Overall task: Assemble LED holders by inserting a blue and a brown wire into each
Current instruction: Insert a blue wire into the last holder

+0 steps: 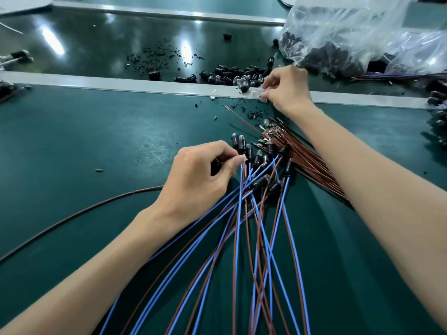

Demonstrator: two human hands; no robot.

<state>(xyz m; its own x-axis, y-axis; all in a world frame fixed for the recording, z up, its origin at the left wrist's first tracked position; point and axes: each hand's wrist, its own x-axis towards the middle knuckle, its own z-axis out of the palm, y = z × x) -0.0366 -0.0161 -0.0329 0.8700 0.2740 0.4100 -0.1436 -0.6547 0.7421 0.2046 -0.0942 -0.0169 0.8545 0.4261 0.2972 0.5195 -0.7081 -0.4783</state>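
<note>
Head view. Near left: one loose brown wire (72, 213) curves across the green table (72, 131). Left hand (198, 175): fingers curled, thumb and forefinger pinching a black holder (215, 166) at the left edge of the cluster of wired holders (256, 160). From that cluster, blue wires (238, 226) mixed with brown ones fan toward the near edge. Just right of the cluster: brown wire bundle (312, 165) with metal ends, partly under the right forearm. Right hand (287, 89): farther off, well apart from the left, fingertips pinching a clear LED (262, 97) at the grey rail (121, 84). Beyond the rail: heap of loose holders (229, 73). Far right: clear plastic bag (362, 32) with more dark parts inside.
</note>
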